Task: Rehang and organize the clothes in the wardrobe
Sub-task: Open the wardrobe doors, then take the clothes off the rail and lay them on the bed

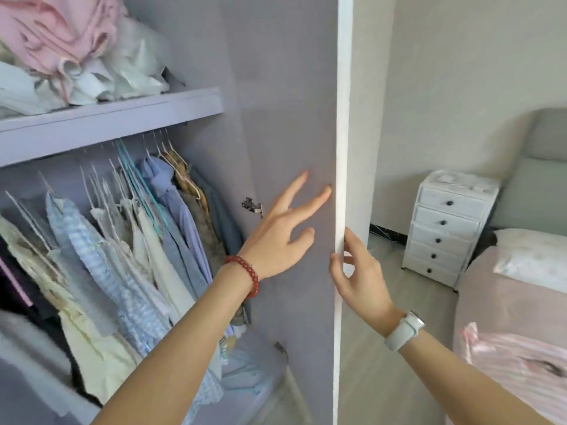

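The tall lilac-grey wardrobe door [285, 118] stands open, edge-on to the camera, so the hanging space is reachable. The right hand [356, 271] pinches its white front edge, thumb on the near face and fingers curled behind, probably to steady or swing it. The left hand [282, 234] reaches out with straight, spread fingers towards the door's inner face; whether the tips touch is unclear. To the left, the pale blue, cream and white shirts on wire hangers [129, 240] crowd under the lilac shelf [122, 118], which carries crumpled pink and white fabric [61, 41].
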A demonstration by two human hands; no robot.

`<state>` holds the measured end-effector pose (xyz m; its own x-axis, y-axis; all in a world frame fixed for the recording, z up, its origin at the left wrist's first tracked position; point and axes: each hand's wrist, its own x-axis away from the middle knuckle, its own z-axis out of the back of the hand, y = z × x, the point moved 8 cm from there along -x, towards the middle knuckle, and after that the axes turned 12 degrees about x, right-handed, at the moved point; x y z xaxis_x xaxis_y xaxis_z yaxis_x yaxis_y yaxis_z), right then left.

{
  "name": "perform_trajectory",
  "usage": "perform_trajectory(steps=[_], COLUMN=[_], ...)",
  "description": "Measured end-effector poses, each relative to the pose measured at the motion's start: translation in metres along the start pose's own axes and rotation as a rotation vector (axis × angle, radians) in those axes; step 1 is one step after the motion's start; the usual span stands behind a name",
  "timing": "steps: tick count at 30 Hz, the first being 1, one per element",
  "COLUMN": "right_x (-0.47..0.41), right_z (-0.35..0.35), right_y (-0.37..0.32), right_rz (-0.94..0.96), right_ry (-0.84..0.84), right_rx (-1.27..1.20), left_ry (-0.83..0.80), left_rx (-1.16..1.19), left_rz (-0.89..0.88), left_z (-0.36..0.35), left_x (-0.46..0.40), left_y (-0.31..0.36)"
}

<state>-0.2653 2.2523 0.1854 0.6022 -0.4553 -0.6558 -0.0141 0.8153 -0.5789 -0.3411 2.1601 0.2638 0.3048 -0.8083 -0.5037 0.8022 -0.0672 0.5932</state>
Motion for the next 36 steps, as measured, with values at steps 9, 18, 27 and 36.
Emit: perform_trajectory(steps=[9,18,27,36], right_x=[-0.036,-0.053,-0.073,-0.135], right_z=[0.044,0.063,0.013,-0.172], right_y=[0.079,0.103,0.033,-0.007], right_rz=[-0.183,-0.204,0.232,0.191], right_ry=[0.181,0.116,0.171,-0.126], right_rx=[0.146,0.294,0.498,0.285], left_ry=[-0.147,-0.130,0.033,0.093], left_rx=[-0.546,-0.513,-0.418,-0.588], left_rz=[-0.019,-0.030,-0.025,0.319], left_z=[-0.067,-0.092,-0.032,0.142], left_x=[-0.087,-0.129,-0.108,-0.027], left_y=[-0.012,-0.018,-0.066,-0.212])
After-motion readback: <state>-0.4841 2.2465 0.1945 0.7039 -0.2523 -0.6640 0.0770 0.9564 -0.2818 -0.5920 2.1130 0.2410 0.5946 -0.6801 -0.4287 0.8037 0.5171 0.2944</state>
